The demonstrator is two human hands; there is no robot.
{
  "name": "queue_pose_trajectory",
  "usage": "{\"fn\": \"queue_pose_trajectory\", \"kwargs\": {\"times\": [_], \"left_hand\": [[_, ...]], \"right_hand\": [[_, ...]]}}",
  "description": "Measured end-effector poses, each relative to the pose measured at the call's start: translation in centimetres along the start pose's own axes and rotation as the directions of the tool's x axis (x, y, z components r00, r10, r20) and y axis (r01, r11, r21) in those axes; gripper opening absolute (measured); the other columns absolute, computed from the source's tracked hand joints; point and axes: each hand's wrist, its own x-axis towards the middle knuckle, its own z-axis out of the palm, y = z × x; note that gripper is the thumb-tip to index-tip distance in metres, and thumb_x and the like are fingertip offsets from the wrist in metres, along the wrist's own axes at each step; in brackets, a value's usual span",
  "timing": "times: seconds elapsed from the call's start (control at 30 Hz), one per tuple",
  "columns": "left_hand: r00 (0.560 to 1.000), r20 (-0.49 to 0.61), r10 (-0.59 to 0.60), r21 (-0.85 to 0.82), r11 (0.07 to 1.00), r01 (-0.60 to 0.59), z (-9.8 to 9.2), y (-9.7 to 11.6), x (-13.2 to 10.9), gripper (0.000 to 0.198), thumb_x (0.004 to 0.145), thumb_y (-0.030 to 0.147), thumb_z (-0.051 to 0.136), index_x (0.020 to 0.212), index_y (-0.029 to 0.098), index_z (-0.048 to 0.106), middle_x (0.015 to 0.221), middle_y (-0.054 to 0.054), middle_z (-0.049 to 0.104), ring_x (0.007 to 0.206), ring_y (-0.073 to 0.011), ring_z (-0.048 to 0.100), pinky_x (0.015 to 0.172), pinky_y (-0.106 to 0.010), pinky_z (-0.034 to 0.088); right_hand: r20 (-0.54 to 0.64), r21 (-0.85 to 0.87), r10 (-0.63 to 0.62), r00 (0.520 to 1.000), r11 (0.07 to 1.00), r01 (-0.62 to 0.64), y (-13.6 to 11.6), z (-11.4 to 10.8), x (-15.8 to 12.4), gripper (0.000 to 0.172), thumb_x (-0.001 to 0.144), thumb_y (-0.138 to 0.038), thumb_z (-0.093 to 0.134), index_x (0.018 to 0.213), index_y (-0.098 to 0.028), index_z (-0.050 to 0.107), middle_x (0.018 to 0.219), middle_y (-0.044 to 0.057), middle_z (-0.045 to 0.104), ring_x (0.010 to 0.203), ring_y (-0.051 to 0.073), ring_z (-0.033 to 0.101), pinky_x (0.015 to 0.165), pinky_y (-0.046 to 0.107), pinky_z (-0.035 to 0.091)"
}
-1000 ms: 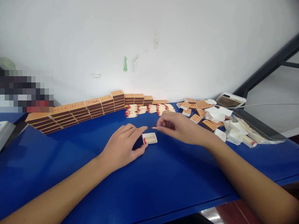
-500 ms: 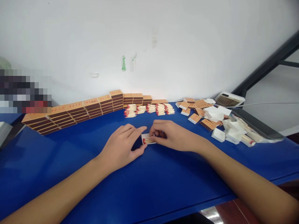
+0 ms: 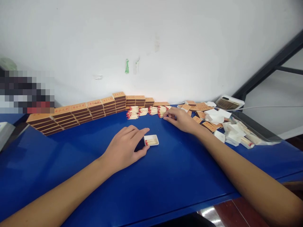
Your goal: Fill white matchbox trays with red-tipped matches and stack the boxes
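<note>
A white matchbox tray point(image 3: 156, 136) lies on the blue table with several red-tipped matches point(image 3: 151, 142) in its near half. My left hand point(image 3: 124, 146) rests beside it, thumb and index finger spread around the tray's left end and the thumb tip at its near edge. Further back, my right hand point(image 3: 178, 118) is at the rightmost match piles point(image 3: 162, 111), thumb and index finger pinched together at the match ends. The fingers partly cover that pile. More match piles point(image 3: 133, 112) lie to its left in a row.
Stacked closed matchboxes point(image 3: 78, 112) line the wall from the left to the middle. On the right are loose orange sleeves point(image 3: 209, 126), white trays point(image 3: 234, 134), one holding matches, and a dark bin point(image 3: 258, 126). A phone point(image 3: 229, 102) leans at the wall.
My right hand has left the matchbox tray and moved back and to the right, to the match piles. The tray's inside now shows. My left hand stays where it was.
</note>
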Motion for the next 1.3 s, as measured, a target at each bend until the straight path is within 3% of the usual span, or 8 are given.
{"fn": "queue_pose_trajectory", "kwargs": {"times": [0.2,0.83,1.1,1.2,1.3], "left_hand": [[1.0,0.002,-0.001,-0.003,1.0,0.001,0.0,0.0,0.0,0.048,0.101,0.032,0.068,0.144,0.017,0.056,0.108,-0.009,0.077,0.102,-0.027,0.071,0.09,-0.044,0.059],[1.0,-0.003,0.006,-0.002,1.0,-0.006,0.0,0.0,0.0,0.047,0.101,0.032,0.069,0.142,0.014,0.058,0.106,-0.008,0.077,0.101,-0.0266,0.07,0.089,-0.044,0.059],[1.0,-0.024,0.014,0.005,1.0,-0.013,0.2,-0.1,0.0,0.047,0.1,0.031,0.07,0.141,0.013,0.058,0.106,-0.009,0.077,0.101,-0.0266,0.07,0.087,-0.043,0.059],[1.0,-0.024,0.015,0.004,1.0,-0.015,0.1,-0.1,0.0,0.047,0.1,0.031,0.07,0.142,0.013,0.058,0.105,-0.009,0.077,0.1,-0.0266,0.07,0.086,-0.043,0.058],[1.0,-0.024,0.009,0.009,1.0,-0.009,0.1,-0.1,0.0,0.046,0.101,0.032,0.068,0.142,0.015,0.058,0.104,-0.009,0.077,0.1,-0.0267,0.07,0.086,-0.043,0.058]], "right_hand": [[0.008,0.021,0.033,0.999,0.999,-0.033,0.2,0.1,0.2,0.018,0.101,-0.035,0.058,0.098,-0.021,0.068,0.083,0.003,0.061,0.073,0.019,0.054,0.069,0.031,0.04],[-0.023,0.004,-0.034,0.999,0.999,0.034,1.1,0.7,0.4,0.015,0.102,-0.031,0.057,0.102,-0.022,0.069,0.087,0.004,0.06,0.074,0.02,0.054,0.069,0.032,0.041],[0.01,-0.038,0.069,0.998,0.997,-0.069,1.1,0.4,0.5,0.016,0.099,-0.033,0.059,0.089,-0.021,0.061,0.088,0.007,0.064,0.074,0.021,0.055,0.069,0.033,0.039],[0.005,-0.05,0.063,0.998,0.997,-0.062,0.5,0.0,0.3,0.017,0.099,-0.033,0.06,0.087,-0.021,0.06,0.089,0.007,0.064,0.076,0.022,0.055,0.069,0.033,0.04],[0.011,0.009,0.047,0.999,0.999,-0.047,-1.9,-0.6,-0.2,0.019,0.101,-0.035,0.06,0.087,-0.021,0.061,0.084,0.005,0.062,0.073,0.02,0.054,0.067,0.032,0.039]]}}
